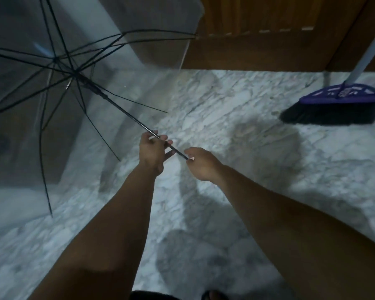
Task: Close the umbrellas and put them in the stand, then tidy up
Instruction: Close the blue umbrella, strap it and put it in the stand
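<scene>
We've got 1 clear umbrella [58, 68] open and held off the marble floor [236, 118], canopy up-left in the head view, just in front of a wooden door [258, 40]. Left hand [153, 151] curls round the black shaft [125, 112], w/ 1 finger sticking out under it. Right hand [200, 164] pinches the shaft's near end; the handle itself is hidden, so can't tell what's inside that grip.

Risks, as we judge them: the canopy is still fully spread, so pulling the runner down w/ fingers near the struts could nip skin. Ribs [45, 161] reach low on the left and could catch the wall or floor if we swing it. The broom [338, 105] leaning at right could get knocked.

Long axis runs along the shaft, lower-right to upper-left; tip end points up-left, away from us, handle end toward us. No stand in view.
</scene>
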